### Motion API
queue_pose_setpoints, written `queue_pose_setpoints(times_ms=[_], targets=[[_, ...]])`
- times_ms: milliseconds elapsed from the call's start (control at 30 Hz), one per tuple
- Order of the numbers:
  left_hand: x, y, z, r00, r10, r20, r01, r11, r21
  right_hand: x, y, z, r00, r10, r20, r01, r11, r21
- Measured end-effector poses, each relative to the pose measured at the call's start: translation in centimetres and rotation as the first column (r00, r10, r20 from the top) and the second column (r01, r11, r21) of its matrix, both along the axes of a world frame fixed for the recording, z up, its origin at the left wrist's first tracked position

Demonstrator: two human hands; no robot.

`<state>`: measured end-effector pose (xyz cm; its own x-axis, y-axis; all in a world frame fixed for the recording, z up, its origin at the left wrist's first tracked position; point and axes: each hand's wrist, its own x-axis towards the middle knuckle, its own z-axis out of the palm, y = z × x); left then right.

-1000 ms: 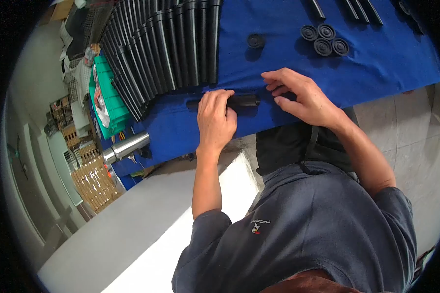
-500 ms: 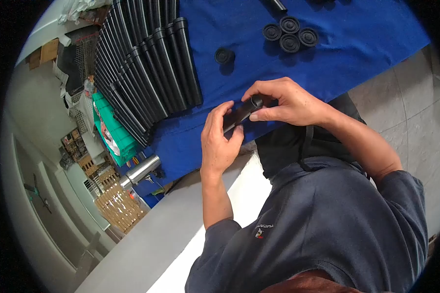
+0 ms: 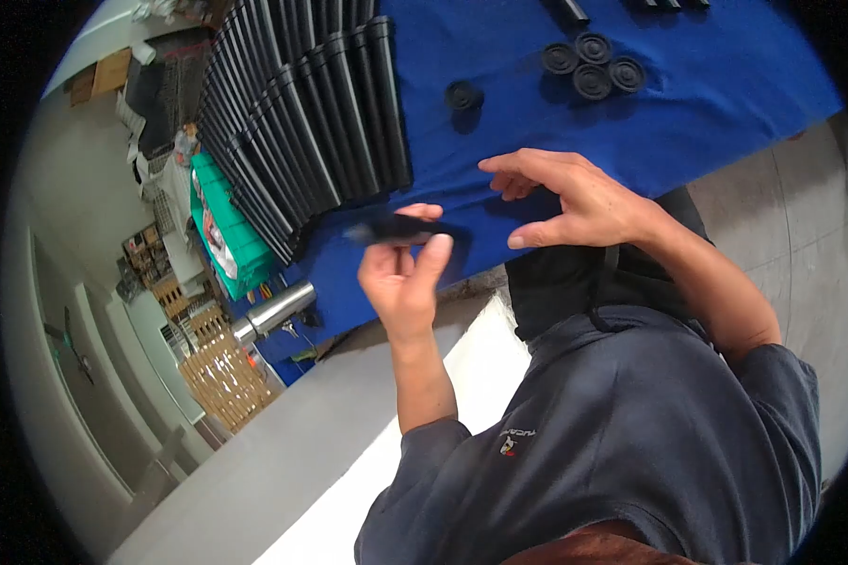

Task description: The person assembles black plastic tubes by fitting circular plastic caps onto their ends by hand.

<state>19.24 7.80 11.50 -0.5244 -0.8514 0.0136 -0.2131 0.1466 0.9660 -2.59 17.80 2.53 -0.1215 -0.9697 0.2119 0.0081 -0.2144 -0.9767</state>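
My left hand [image 3: 407,273] grips a short black tube [image 3: 400,229], blurred by motion, between thumb and fingers above the table's near edge. To its right my right hand [image 3: 575,200] hovers over the blue cloth [image 3: 499,127], thumb and fingers apart, holding nothing. A single black round cap [image 3: 462,95] lies on the cloth beyond the hands. Farther right is a cluster of black ribbed caps [image 3: 592,81]. Long black tubes [image 3: 339,122] lie side by side in rows left of the caps, close to my left hand.
A green crate [image 3: 228,231] stands beside the tubes at the left, with a shiny metal cylinder [image 3: 278,313] near the table's corner. More dark tube pieces [image 3: 575,11] show at the far edge. Wooden pallets [image 3: 219,377] are on the floor at the left.
My right hand has let go of the black tube and is open. My left hand has carried the tube left and turned it more sideways. The view has shifted slightly.
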Motion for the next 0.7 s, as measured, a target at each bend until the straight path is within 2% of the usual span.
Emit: queue_pose_setpoints(times_ms=[33, 67, 100, 167, 200, 267, 400, 433, 500, 533, 567, 600, 633, 667, 700], targets=[[0.6, -0.6, 0.5, 0.994, 0.002, -0.114, 0.009, 0.996, 0.093, 0.1, -0.1, -0.1, 0.998, 0.001, -0.057, -0.003, 0.999, -0.039], [0.9, -0.7, 0.6, 0.974, 0.086, -0.211, -0.044, 0.980, 0.195, 0.2, -0.3, -0.2, 0.994, -0.004, -0.113, -0.004, 0.997, -0.078], [1.2, -0.8, 0.4, 0.939, 0.146, -0.313, -0.028, 0.935, 0.354, 0.2, -0.4, -0.1, 0.995, 0.033, -0.090, -0.039, 0.997, -0.063], [2.0, -0.5, -1.3, 0.831, 0.325, -0.451, 0.047, 0.768, 0.639, -0.2, -0.3, 0.4, 0.994, 0.096, -0.044, -0.097, 0.995, -0.027], [3.0, -0.5, -3.1, 0.757, 0.435, -0.488, 0.123, 0.638, 0.760, -0.5, -0.3, 0.7, 0.991, 0.132, -0.020, -0.132, 0.991, 0.022], [3.6, 0.3, -5.7, 0.664, 0.570, -0.485, 0.230, 0.461, 0.857, -0.9, -0.1, 1.2, 0.980, 0.193, 0.039, -0.197, 0.972, 0.125], [3.7, 2.0, -7.4, 0.653, 0.662, -0.367, 0.203, 0.314, 0.927, -0.7, 0.0, 0.8, 0.977, 0.190, 0.095, -0.200, 0.974, 0.111], [3.1, 2.5, -6.9, 0.689, 0.672, -0.271, 0.035, 0.343, 0.939, -0.8, -0.1, 0.7, 0.973, 0.195, 0.120, -0.207, 0.974, 0.097], [3.6, 3.1, -6.2, 0.850, 0.460, -0.257, 0.030, 0.445, 0.895, -0.8, 0.0, 0.4, 0.969, 0.193, 0.152, -0.207, 0.975, 0.081], [3.8, 3.4, -5.9, 0.910, 0.342, -0.235, 0.038, 0.496, 0.868, -0.7, 0.1, 0.3, 0.970, 0.185, 0.158, -0.200, 0.977, 0.080], [3.6, 4.0, -5.2, 0.966, 0.221, -0.132, -0.062, 0.698, 0.714, -0.7, 0.1, 0.3, 0.970, 0.177, 0.165, -0.191, 0.978, 0.077], [2.9, 4.8, -4.1, 0.992, 0.125, 0.008, -0.112, 0.859, 0.499, -0.8, 0.1, 0.3, 0.978, 0.158, 0.138, -0.172, 0.981, 0.093], [2.4, 5.2, -3.4, 0.983, 0.067, 0.169, -0.108, 0.963, 0.246, -0.7, 0.1, 0.3, 0.984, 0.141, 0.113, -0.153, 0.982, 0.108], [2.0, 4.6, -3.3, 0.937, 0.091, 0.339, -0.016, 0.976, -0.218, -0.7, 0.1, 0.4, 0.988, 0.125, 0.087, -0.135, 0.983, 0.122], [0.6, 3.5, -2.7, 0.933, 0.094, 0.349, 0.111, 0.844, -0.525, -0.8, 0.0, 0.6, 0.990, 0.119, 0.078, -0.129, 0.983, 0.133]])
